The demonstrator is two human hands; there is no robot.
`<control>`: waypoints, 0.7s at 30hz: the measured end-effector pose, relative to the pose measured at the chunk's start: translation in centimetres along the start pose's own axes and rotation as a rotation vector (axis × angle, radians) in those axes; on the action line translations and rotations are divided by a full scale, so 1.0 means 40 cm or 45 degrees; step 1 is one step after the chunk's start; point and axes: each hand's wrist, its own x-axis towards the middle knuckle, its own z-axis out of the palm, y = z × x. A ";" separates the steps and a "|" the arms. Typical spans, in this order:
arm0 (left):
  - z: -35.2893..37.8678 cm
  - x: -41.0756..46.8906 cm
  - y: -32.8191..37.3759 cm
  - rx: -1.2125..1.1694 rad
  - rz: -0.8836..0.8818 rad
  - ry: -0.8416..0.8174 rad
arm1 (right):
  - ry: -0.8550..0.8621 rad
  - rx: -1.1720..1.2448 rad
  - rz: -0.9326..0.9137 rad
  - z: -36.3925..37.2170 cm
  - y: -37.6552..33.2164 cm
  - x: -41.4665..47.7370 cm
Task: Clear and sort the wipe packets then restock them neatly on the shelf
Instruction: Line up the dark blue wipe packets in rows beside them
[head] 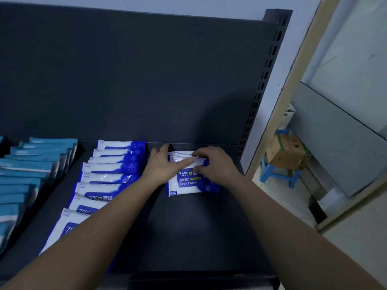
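Dark shelf. Small stack of packets, blue-and-white, labelled alcohol wipes, lies near back edge toward right end, packets overlapping front to back. Left hand rests on stack's left side, fingers straight, index finger laid across top packet. Right hand grips stack's right side, fingers curled over upper edges. Row of blue-and-white packets runs back to front, just left of left forearm. Row of teal packets at left end. Beyond right end, cardboard box on blue stool.
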 end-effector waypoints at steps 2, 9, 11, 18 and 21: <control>0.013 -0.014 0.003 0.004 -0.031 -0.193 | 0.063 -0.035 0.064 0.014 0.009 -0.001; 0.037 -0.004 -0.038 -0.080 -0.046 -0.327 | -0.238 0.217 0.340 0.055 0.035 -0.018; 0.030 -0.010 -0.045 -0.082 -0.030 -0.374 | -0.259 0.229 0.321 0.064 0.041 -0.024; -0.005 -0.037 -0.008 0.314 0.125 -0.195 | -0.012 -0.108 0.185 0.066 0.031 -0.049; -0.045 -0.066 0.007 0.472 0.247 -0.039 | 0.147 -0.310 0.039 0.066 0.009 -0.050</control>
